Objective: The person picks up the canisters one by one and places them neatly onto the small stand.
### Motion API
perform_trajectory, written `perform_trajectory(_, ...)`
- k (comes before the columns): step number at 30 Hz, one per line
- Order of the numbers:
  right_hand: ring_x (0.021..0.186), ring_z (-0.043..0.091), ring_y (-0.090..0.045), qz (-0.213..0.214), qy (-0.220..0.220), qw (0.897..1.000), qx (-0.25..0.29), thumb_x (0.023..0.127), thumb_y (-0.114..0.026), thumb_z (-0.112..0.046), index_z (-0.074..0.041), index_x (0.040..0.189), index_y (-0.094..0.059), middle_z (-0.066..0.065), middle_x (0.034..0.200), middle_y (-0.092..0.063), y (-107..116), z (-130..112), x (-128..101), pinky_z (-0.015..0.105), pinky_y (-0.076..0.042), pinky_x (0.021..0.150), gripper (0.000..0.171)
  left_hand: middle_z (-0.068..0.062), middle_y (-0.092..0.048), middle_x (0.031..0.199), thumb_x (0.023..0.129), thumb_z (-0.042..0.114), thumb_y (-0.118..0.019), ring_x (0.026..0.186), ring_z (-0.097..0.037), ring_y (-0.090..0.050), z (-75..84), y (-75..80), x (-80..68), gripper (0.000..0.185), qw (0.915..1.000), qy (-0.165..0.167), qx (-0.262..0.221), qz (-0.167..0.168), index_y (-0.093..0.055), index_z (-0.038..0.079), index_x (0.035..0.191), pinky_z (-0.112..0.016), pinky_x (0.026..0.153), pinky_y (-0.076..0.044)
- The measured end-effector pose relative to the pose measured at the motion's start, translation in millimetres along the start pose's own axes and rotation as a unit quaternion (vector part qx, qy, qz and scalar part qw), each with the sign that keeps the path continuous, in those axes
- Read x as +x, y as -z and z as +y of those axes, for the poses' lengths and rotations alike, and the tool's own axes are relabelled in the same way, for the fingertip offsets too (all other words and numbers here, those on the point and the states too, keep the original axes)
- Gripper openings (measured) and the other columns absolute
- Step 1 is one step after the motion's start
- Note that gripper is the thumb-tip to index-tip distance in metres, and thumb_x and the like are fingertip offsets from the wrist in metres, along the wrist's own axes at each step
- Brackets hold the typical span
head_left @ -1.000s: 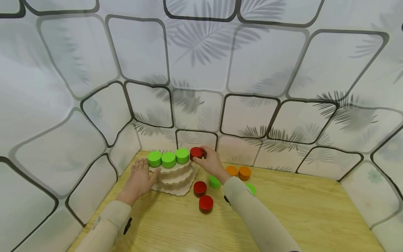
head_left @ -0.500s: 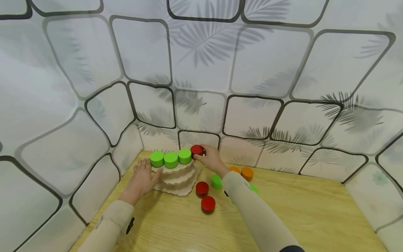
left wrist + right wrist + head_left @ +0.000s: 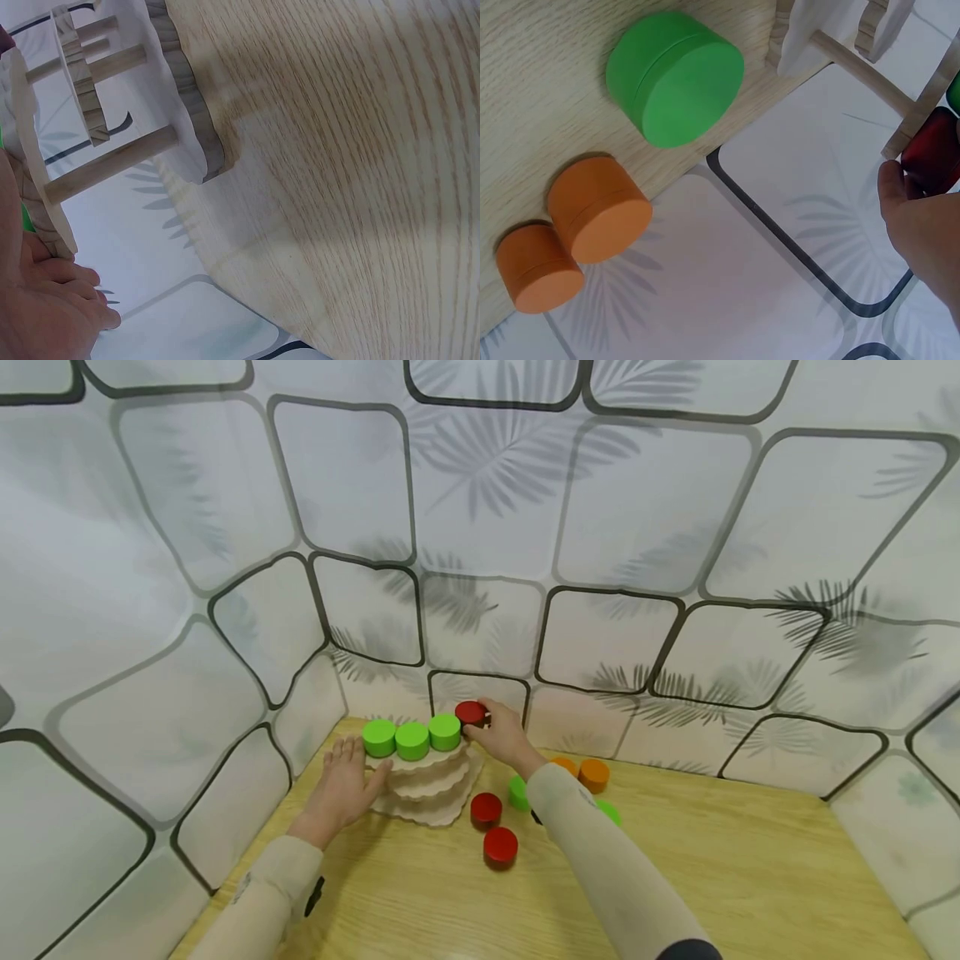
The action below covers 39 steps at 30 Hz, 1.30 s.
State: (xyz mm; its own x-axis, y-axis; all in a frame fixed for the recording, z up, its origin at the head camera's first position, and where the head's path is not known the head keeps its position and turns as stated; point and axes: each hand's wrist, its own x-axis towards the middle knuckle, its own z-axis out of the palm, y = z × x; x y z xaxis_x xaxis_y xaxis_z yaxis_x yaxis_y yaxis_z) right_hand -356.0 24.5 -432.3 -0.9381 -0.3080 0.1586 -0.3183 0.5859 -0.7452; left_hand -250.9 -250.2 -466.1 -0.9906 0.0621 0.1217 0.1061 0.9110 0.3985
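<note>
A person in pale beige sleeves reaches both arms forward over a light wooden worktop (image 3: 675, 860) set into a corner of white walls patterned with dark rounded outlines and grey leaves.

The right hand (image 3: 504, 737) stretches to the top of a three-tiered pale wooden stand with scalloped edges (image 3: 429, 785). Its fingers and thumb are curled around a red wooden cylinder (image 3: 470, 713), holding it at the right end of the top tier. In the right wrist view the thumb tip presses against the red block's side, beside one of the stand's wooden dowels.

The left hand (image 3: 347, 781) lies with fingers straight and relaxed against the left side of the stand, touching the tier edges and gripping nothing.

On the top tier three bright green wooden cylinders (image 3: 412, 737) stand upright in a row, touching one another, with the red block just beside the rightmost.

On the worktop, near the stand's right foot, lie two more red cylinders (image 3: 492, 827), one behind the other. A green cylinder (image 3: 516, 792) sits just beside the right forearm, and another green one (image 3: 609, 812) is partly hidden behind the sleeve. Two orange wooden cylinders (image 3: 585, 772) stand side by side near the back wall, to the right of the right arm.
</note>
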Motion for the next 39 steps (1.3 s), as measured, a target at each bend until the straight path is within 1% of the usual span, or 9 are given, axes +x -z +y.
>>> perform_trajectory(7, 0.118, 0.036, -0.066, 0.024, -0.008, 0.999, 0.03, 0.096, -0.074, -0.013, 0.003, 0.15, -0.053, 0.023, 0.137, -0.067, -5.7, 1.2, 0.5, 0.048, -0.056, 0.102, 0.061, -0.044, -0.017, 0.165, 0.113, 0.054, -0.033, 0.156, -0.061, -0.011, -0.9, -0.6, 0.6, 0.089, 1.0, -0.001, 0.005, -0.001, -0.018, -0.022, 0.157, -0.07, 0.128, -0.013)
perform_trajectory(12, 0.119, 0.033, -0.065, 0.036, -0.034, 0.997, 0.062, 0.094, -0.077, -0.017, 0.001, 0.149, -0.055, 0.02, 0.134, -0.067, -8.9, 4.0, 2.1, 0.046, -0.057, 0.1, 0.062, -0.044, -0.016, 0.165, 0.113, 0.054, -0.033, 0.156, -0.061, -0.011, -1.2, -0.6, 0.9, 0.09, 1.0, 0.001, 0.006, 0.001, -0.017, -0.022, 0.158, -0.07, 0.128, -0.013)
perform_trajectory(17, 0.118, 0.033, -0.065, 0.041, -0.04, 0.995, 0.082, 0.092, -0.078, -0.017, -0.001, 0.146, -0.058, 0.019, 0.13, -0.069, -9.3, 6.6, 3.3, 0.046, -0.057, 0.098, 0.061, -0.044, -0.015, 0.165, 0.113, 0.055, -0.032, 0.156, -0.06, -0.01, -1.0, -0.9, 1.0, 0.09, 1.0, 0.003, 0.005, -0.002, -0.017, -0.022, 0.158, -0.07, 0.128, -0.011)
perform_trajectory(23, 0.121, 0.034, -0.066, 0.032, -0.03, 0.995, 0.086, 0.093, -0.077, -0.017, -0.002, 0.149, -0.058, 0.019, 0.136, -0.068, -9.0, 7.3, 3.9, 0.044, -0.059, 0.096, 0.061, -0.044, -0.014, 0.165, 0.113, 0.055, -0.031, 0.157, -0.06, -0.009, -1.0, -1.0, 0.9, 0.09, 0.9999, 0.007, 0.005, -0.007, -0.016, -0.021, 0.158, -0.069, 0.128, -0.009)
perform_trajectory(27, 0.121, 0.035, -0.066, 0.028, -0.021, 0.996, 0.088, 0.093, -0.077, -0.017, -0.004, 0.15, -0.058, 0.019, 0.136, -0.068, -8.1, 9.4, 4.8, 0.043, -0.06, 0.093, 0.061, -0.044, -0.013, 0.165, 0.113, 0.055, -0.032, 0.156, -0.06, -0.009, -0.6, -1.4, 1.4, 0.09, 0.9999, 0.008, 0.004, -0.01, -0.015, -0.022, 0.158, -0.069, 0.128, -0.008)
perform_trajectory(30, 0.12, 0.034, -0.066, 0.026, -0.025, 0.995, 0.09, 0.092, -0.077, -0.017, -0.004, 0.151, -0.057, 0.018, 0.137, -0.068, -7.5, 10.8, 4.5, 0.043, -0.06, 0.092, 0.064, -0.044, -0.014, 0.165, 0.113, 0.055, -0.032, 0.156, -0.06, -0.009, -0.2, -2.4, 1.8, 0.09, 0.9999, 0.007, 0.002, -0.01, -0.016, -0.022, 0.158, -0.069, 0.128, -0.009)
perform_trajectory(33, 0.121, 0.034, -0.066, 0.024, -0.035, 0.995, 0.089, 0.091, -0.078, -0.016, -0.004, 0.154, -0.053, 0.019, 0.14, -0.066, -6.4, 10.9, 2.6, 0.043, -0.061, 0.093, 0.069, -0.044, -0.014, 0.165, 0.113, 0.055, -0.032, 0.157, -0.06, -0.008, 0.7, -2.7, 1.6, 0.09, 0.9999, 0.007, -0.001, -0.011, -0.016, -0.022, 0.158, -0.069, 0.128, -0.009)
perform_trajectory(36, 0.125, 0.035, -0.064, 0.021, -0.043, 0.995, 0.089, 0.091, -0.079, -0.018, -0.004, 0.157, -0.049, 0.02, 0.146, -0.063, -4.2, 10.5, -0.5, 0.045, -0.06, 0.098, 0.074, -0.045, -0.014, 0.165, 0.113, 0.054, -0.032, 0.156, -0.061, -0.009, 1.8, -1.5, 0.8, 0.089, 0.9999, 0.007, -0.001, -0.01, -0.017, -0.022, 0.158, -0.069, 0.128, -0.009)
perform_trajectory(39, 0.13, 0.036, -0.062, 0.019, -0.05, 0.993, 0.106, 0.093, -0.079, -0.02, -0.006, 0.159, -0.046, 0.019, 0.152, -0.057, -0.8, 12.2, -5.0, 0.048, -0.058, 0.102, 0.075, -0.045, -0.016, 0.164, 0.114, 0.053, -0.033, 0.156, -0.061, -0.01, 2.0, -0.3, 0.5, 0.089, 1.0, 0.005, -0.001, -0.004, -0.017, -0.023, 0.157, -0.07, 0.128, -0.01)
